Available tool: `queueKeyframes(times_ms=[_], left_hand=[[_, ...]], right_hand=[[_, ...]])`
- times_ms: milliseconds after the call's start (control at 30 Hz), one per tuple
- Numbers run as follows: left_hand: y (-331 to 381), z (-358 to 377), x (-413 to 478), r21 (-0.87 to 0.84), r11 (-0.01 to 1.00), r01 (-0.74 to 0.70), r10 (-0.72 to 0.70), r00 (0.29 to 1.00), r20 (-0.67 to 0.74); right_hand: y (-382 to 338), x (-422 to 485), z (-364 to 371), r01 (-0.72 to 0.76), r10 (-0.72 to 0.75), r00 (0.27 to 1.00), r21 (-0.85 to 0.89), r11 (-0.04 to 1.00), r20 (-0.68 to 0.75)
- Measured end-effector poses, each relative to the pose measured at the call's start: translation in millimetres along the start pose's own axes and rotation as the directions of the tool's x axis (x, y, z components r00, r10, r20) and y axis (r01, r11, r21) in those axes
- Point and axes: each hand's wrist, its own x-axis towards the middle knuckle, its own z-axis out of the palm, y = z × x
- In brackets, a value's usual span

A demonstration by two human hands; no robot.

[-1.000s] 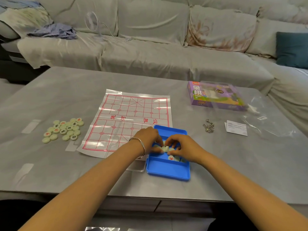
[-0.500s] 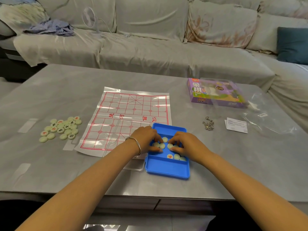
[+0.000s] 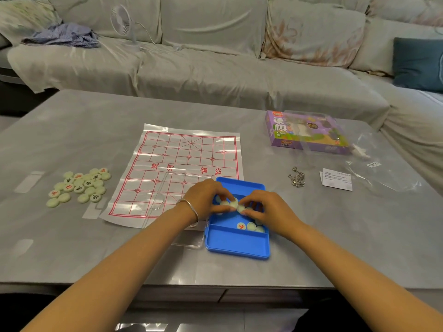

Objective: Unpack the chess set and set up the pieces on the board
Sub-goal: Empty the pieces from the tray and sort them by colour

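Note:
A blue plastic tray (image 3: 236, 245) lies on the grey table, overlapping the near right corner of the red-lined paper chess board (image 3: 177, 164). Both hands are inside the tray's middle compartment. My left hand (image 3: 206, 198) and my right hand (image 3: 268, 209) pinch a row of pale green chess discs (image 3: 233, 204) between their fingertips. Three more discs (image 3: 250, 226) lie loose in the tray under my right hand. A pile of several pale discs (image 3: 80, 186) with red and black characters lies left of the board.
The purple chess box (image 3: 304, 133) sits at the back right under clear plastic wrap (image 3: 383, 168). A metal ring puzzle (image 3: 297, 177) and a white leaflet (image 3: 336, 179) lie right of the tray. A clear lid (image 3: 189, 240) lies under the tray's left side. A sofa runs behind the table.
The fingertips of both hands have closed in on the discs and gathered them into a tight row. The tray and the pile have not moved.

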Motion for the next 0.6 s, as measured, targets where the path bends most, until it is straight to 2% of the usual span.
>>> queueKeyframes(times_ms=[100,267,367,600], left_hand=[[-8.2,-13.3,-11.8,-0.204,0.979,0.012,-0.039,0.991,-0.126],[-47.5,-58.1,-48.5,-0.241,0.964,0.11,-0.169,0.956,-0.241],[-85.4,-91.9,-80.1,-0.232,0.955,0.183,-0.251,0.916,-0.313],[-193.6,-151.9,-152.3,-0.255,0.873,0.416,-0.487,0.764,-0.422]], right_hand=[[-13.3,8.3,-0.4,-0.05,0.066,0.995,0.216,0.975,-0.068],[-60.0,43.2,12.6,-0.055,0.09,0.994,0.442,0.895,-0.059],[-92.3,77.5,30.1,-0.022,0.034,0.999,0.442,0.897,-0.019],[-176.9,170.5,95.3,0.057,-0.064,0.998,0.396,0.917,0.004]])
